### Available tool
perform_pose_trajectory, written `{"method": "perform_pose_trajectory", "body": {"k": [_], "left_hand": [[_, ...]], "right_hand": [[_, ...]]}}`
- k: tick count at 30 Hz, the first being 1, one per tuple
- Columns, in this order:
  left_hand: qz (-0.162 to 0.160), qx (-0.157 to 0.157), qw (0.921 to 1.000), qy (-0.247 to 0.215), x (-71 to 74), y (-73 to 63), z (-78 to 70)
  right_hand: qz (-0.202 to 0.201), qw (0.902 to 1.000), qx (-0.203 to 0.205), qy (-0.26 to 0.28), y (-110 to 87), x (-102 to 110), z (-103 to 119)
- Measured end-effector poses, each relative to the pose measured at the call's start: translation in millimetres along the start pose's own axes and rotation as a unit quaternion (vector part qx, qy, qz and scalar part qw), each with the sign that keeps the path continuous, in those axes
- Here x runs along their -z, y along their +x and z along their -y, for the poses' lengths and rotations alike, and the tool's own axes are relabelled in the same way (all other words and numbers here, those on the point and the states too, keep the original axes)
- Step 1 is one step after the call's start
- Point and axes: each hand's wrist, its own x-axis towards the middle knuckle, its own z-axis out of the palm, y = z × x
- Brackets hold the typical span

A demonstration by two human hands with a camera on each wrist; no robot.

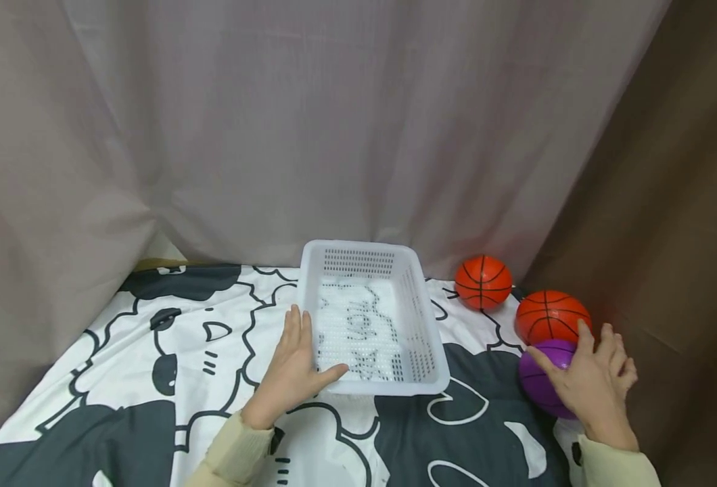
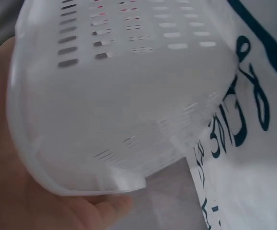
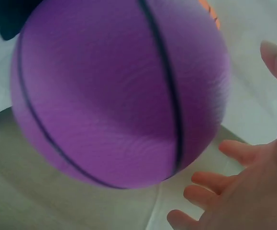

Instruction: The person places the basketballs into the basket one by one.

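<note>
A white plastic basket (image 1: 389,387) with slotted walls stands on the cloth in the middle of the head view. My left hand (image 1: 294,372) lies along its near left corner, fingers straight beside the left wall and thumb stretched out over the front rim. The left wrist view has the basket's wall (image 2: 105,105) up close, the hand at its rim. On the right, a purple toy basketball (image 1: 538,382) sits in front of an orange-red one (image 1: 551,316). My right hand (image 1: 598,389) is spread beside the purple ball, fingers apart in the right wrist view.
Behind the pair, another orange-red basketball (image 1: 483,283) rests near the back curtain (image 1: 358,122). A brown curtain (image 1: 681,257) hangs close on the right. The patterned black-and-white cloth (image 1: 212,352) covers the surface under everything.
</note>
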Motion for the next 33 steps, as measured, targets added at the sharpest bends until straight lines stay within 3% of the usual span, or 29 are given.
{"method": "perform_pose_trajectory", "body": {"k": [4,11,19,23,33], "left_hand": [[-0.004,0.008,1.0000,0.003,-1.3,-0.6,0.1],[0.061,0.031,0.9972,-0.032,6.6,4.9,4.1],[0.093,0.040,0.9946,-0.023,10.5,7.8,5.4],[0.092,0.045,0.9945,-0.019,9.0,7.3,4.5],[0.091,0.047,0.9948,-0.007,9.5,7.8,5.9]], "right_hand": [[0.004,0.9998,-0.021,0.007,-1.5,-1.9,-7.6],[0.047,0.9961,-0.069,0.028,6.8,-2.4,-19.4],[0.169,0.9651,-0.187,0.072,14.6,-3.7,-12.9],[0.170,0.9596,-0.213,0.069,16.9,-5.6,-8.2],[0.136,0.9622,-0.230,0.051,18.3,-13.9,-4.7]]}}
